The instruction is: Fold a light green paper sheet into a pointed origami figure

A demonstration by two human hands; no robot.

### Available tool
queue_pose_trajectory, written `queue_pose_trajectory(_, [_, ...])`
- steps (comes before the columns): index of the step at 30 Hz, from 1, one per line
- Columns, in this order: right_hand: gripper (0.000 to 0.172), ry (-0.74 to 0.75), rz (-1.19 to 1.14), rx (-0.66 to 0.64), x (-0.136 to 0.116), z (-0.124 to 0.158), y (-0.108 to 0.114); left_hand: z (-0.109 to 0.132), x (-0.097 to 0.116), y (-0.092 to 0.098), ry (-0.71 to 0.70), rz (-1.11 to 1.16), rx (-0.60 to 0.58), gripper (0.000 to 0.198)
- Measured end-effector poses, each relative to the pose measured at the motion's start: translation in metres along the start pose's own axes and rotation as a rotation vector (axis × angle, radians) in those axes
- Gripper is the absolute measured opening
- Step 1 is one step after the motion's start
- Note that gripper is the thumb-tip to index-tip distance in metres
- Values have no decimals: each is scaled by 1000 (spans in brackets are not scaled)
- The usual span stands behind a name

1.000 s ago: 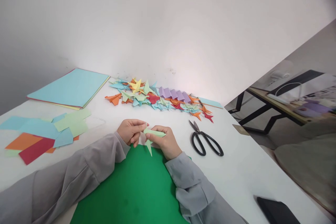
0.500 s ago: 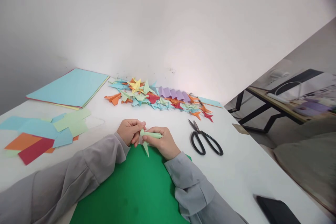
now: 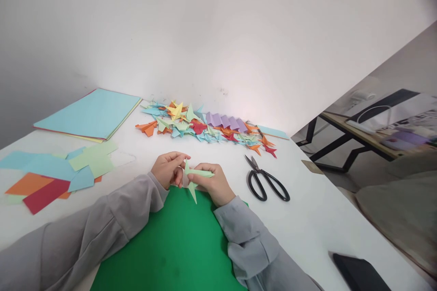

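Between my two hands is a light green folded paper plane (image 3: pixel 193 191) with pointed wings, held above the far end of a green sheet (image 3: pixel 170 236). My right hand (image 3: pixel 215 184) pinches its long narrow body between thumb and fingers. At the upper wing tip, my left hand (image 3: pixel 168 169) has its thumb and forefinger closed on the paper. The other left fingers are curled behind. One wing points down toward the green sheet, the other up toward the left fingertips.
Many folded paper planes (image 3: pixel 198 126) lie along the wall, with purple pleated paper (image 3: pixel 225 121) among them. Black scissors (image 3: pixel 261 173) rest on the right, a dark flat object (image 3: pixel 360 273) nearer me. Loose coloured paper pieces (image 3: pixel 48 195) and a stack of sheets (image 3: pixel 90 116) lie left.
The paper plane has turned slightly in my right hand, and its wings now show more spread. My left thumb and forefinger have moved up a little to the upper wing tip.
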State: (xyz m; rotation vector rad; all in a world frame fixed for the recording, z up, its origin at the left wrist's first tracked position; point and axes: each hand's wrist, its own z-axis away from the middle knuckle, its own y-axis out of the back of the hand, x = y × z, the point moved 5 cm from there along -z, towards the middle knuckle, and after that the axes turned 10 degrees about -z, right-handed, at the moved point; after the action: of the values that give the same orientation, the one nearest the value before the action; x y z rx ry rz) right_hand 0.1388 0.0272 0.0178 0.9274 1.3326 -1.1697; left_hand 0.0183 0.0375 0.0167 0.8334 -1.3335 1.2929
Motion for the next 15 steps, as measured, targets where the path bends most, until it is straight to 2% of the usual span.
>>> queue_pose_trajectory(3, [23, 25, -62, 63, -1, -2, 4, 1, 0, -1, 12, 21, 1, 35])
queue_pose_trajectory(6, [25, 54, -91, 84, -2, -3, 5, 1, -1, 0, -38, -46, -16, 36])
queue_pose_trajectory(12, [26, 74, -60, 71, -2, -3, 6, -1, -1, 1, -56, -3, 14, 39])
queue_pose_trajectory(15, [25, 78, -76, 25, -2, -3, 5, -1, 1, 1, -43, 12, 11, 39])
